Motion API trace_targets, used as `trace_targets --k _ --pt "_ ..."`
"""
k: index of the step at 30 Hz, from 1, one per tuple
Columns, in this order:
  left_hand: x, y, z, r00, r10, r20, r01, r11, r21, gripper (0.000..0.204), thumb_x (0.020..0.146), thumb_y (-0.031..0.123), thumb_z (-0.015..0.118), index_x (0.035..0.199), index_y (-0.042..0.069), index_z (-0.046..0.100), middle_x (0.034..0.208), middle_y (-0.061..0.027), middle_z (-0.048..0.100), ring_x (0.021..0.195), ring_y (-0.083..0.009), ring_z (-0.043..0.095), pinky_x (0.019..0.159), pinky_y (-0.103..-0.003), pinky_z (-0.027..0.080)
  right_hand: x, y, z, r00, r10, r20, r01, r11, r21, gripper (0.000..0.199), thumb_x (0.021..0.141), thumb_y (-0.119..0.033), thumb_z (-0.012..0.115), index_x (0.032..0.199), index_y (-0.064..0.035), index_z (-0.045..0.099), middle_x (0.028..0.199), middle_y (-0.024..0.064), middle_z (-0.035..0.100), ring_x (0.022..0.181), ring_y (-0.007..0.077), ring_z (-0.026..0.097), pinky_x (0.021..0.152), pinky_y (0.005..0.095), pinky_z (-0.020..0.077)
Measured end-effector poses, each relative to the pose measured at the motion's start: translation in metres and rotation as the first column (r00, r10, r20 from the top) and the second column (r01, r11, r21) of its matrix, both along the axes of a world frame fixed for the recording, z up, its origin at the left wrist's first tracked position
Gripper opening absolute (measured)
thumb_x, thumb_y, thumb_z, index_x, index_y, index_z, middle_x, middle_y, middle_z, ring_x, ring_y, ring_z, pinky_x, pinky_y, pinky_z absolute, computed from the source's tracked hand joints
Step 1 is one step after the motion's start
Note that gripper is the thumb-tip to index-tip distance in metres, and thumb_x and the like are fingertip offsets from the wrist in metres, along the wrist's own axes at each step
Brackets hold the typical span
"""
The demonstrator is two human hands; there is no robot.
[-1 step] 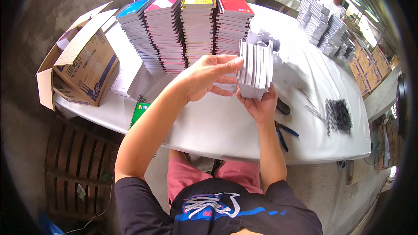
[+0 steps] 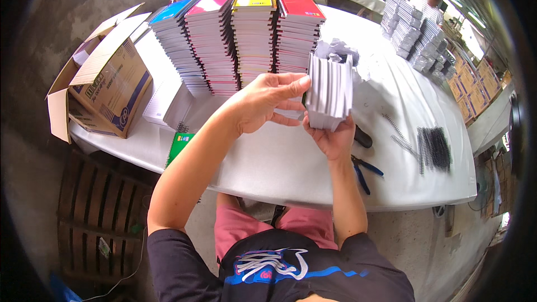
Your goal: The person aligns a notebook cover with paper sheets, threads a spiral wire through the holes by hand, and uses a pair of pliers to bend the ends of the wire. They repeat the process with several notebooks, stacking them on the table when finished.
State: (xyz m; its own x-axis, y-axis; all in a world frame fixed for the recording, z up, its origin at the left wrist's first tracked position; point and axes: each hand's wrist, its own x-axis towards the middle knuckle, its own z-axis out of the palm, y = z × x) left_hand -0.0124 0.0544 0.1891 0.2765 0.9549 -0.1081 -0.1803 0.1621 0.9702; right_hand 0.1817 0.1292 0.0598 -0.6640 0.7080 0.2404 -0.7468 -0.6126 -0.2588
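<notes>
A thick block of white-paged notebooks (image 2: 330,92) is held up over the table, its page edges toward me. A sliver of dark green shows at its left side. My right hand (image 2: 334,138) grips the block from below, fingers curled round its lower end. At its left side my left hand (image 2: 274,100) has its fingers stretched and apart, with the tips at the block's edge; whether they press on it I cannot tell. Below and right of the block lie blue-handled pliers (image 2: 363,172) and a black-handled tool (image 2: 363,137), partly hidden by my right hand.
Tall stacks of spiral notebooks, blue (image 2: 174,10), pink (image 2: 211,3), yellow (image 2: 253,0) and red (image 2: 301,6), stand behind my hands. An open carton (image 2: 112,92), white pad (image 2: 166,103) and green notebook (image 2: 178,148) are left. Black spiral coils (image 2: 433,149) lie right.
The notebook block has shifted slightly right and down and turned a little in my right hand. My left hand has barely moved.
</notes>
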Motion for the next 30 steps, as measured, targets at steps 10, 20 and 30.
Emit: trace_targets --k 10,20,30 --pt "-0.034 0.013 -0.009 0.892 0.451 -0.031 -0.438 0.88 0.185 0.04 0.087 0.006 0.061 0.127 0.005 0.053 0.096 -0.0045 0.066 0.077 -0.0127 0.065 0.065 -0.026 0.055 0.017 -0.027 -0.003 0.959 -0.034 -0.282 -0.082 0.918 -0.388 0.048 0.091 -0.038 0.045 0.128 -0.0074 0.05 0.129 0.0182 0.05 0.114 0.04 0.049 0.097 0.055 0.0395" --pt "-0.058 0.068 -0.108 0.192 0.723 -0.663 -0.551 0.639 0.537 0.074 0.078 0.033 0.071 0.134 -0.006 0.04 0.116 -0.0166 0.056 0.099 -0.0253 0.057 0.08 -0.029 0.046 0.071 -0.036 -0.033 0.861 -0.502 0.086 0.5 0.865 0.046 0.036 0.092 -0.024 0.052 0.124 -0.0079 0.053 0.126 0.0075 0.056 0.116 0.0272 0.052 0.1 0.0481 0.0379" --pt "0.038 -0.04 -0.098 0.953 0.289 -0.094 -0.213 0.856 0.471 0.097 0.065 0.017 0.085 0.141 0.003 0.027 0.13 -0.0137 0.045 0.121 -0.0238 0.044 0.1 -0.037 0.039 0.066 -0.047 -0.06 0.687 -0.697 0.205 0.498 0.657 0.566 0.063 0.076 -0.007 0.074 0.132 -0.0087 0.045 0.123 0.0019 0.055 0.114 0.0158 0.05 0.099 0.0341 0.0378"
